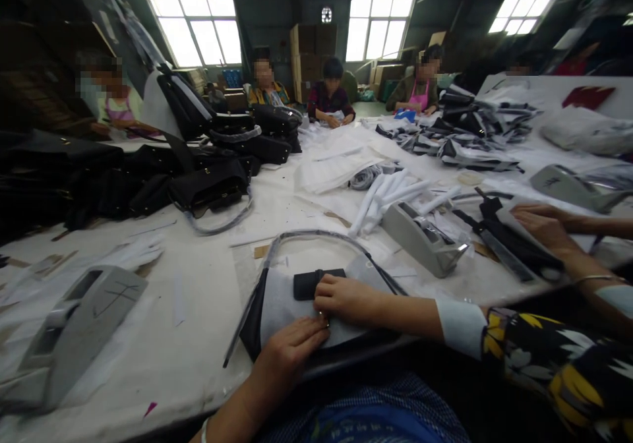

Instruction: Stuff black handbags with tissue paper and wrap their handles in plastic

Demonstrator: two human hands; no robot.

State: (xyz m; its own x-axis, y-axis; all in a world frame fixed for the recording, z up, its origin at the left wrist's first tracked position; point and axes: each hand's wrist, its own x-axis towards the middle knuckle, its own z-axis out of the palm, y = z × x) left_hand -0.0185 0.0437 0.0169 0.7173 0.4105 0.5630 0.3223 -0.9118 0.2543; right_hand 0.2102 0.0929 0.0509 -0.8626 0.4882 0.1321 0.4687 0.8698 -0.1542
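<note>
In front of me on the table lies a black handbag [274,308], its front covered by a pale grey sheet. Its long handle [316,234], wrapped in clear plastic, arches away from me. My right hand [343,300] rests over the middle of the bag, fingers bent around a small shiny metal clasp [324,320]. From below, my left hand [294,344] meets it there, its fingertips pressed together at the same clasp. A black flap piece [305,285] sticks out beyond my right fingers. The fingers partly hide the clasp.
Grey tape dispensers stand at left [93,324] and right [420,235]. Black handbags [212,186] pile up at far left. White paper rolls [380,196] lie ahead. A co-worker's hands [548,229] handle a black bag at right; several people sit across the table.
</note>
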